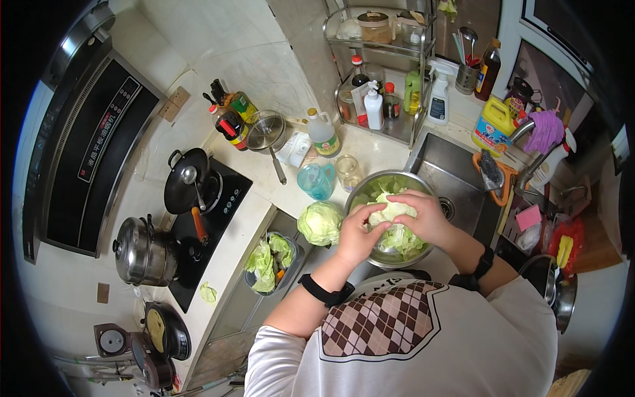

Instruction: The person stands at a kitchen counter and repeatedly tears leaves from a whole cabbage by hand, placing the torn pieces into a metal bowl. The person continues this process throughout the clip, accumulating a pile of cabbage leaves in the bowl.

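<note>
A pale piece of cabbage or lettuce [386,212] is held between my left hand [361,233] and my right hand [422,214], above a stainless steel bowl [427,187]. Fingertips of both hands press on the piece from its two sides. Torn green leaves [401,240] lie in the bowl below. Just left of the bowl, a whole round head of the same green vegetable [320,223] rests at the counter's edge. My palms face the piece, so the thumbs and part of the fingers show.
Right of the bowl is a steel sink [454,168]. Behind stand a teal plastic cup [315,181], a glass jar [348,172] and a strainer [266,130]. A bin with discarded leaves [296,255] hangs at the cabinet front. A wok [184,191] and a steamer pot [144,253] occupy the stove.
</note>
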A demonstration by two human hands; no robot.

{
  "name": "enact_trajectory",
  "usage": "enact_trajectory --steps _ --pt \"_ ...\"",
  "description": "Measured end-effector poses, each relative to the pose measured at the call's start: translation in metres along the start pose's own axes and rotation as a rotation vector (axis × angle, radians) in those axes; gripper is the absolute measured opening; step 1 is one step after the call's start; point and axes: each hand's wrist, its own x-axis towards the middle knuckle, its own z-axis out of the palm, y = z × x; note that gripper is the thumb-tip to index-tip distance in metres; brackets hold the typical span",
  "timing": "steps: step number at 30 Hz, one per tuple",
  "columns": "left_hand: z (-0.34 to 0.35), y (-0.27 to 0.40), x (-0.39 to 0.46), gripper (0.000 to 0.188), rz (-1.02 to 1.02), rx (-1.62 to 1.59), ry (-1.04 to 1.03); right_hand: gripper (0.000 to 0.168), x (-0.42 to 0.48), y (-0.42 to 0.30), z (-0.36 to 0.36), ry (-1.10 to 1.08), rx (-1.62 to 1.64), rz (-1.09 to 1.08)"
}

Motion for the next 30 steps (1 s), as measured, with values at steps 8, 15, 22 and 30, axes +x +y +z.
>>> enact_trajectory --steps 8,15,22,30 --pt "-0.002 -0.006 0.000 0.024 0.304 0.216 0.169 0.019 0.003 -0.004 0.005 0.122 -0.222 -0.247" --pt "-0.006 0.003 -0.004 0.012 -0.144 -0.196 -0.055 0.011 0.000 -0.010 0.011 0.024 -0.112 -0.062" --pt "-0.001 -0.020 -0.005 0.009 -0.367 -0.700 0.195 0.007 0.000 0.001 0.015 0.256 0.295 0.179" --pt "0.001 -0.050 0.000 0.067 -0.125 0.242 -0.089 0.023 -0.003 0.066 0.004 -0.053 -0.196 0.047"
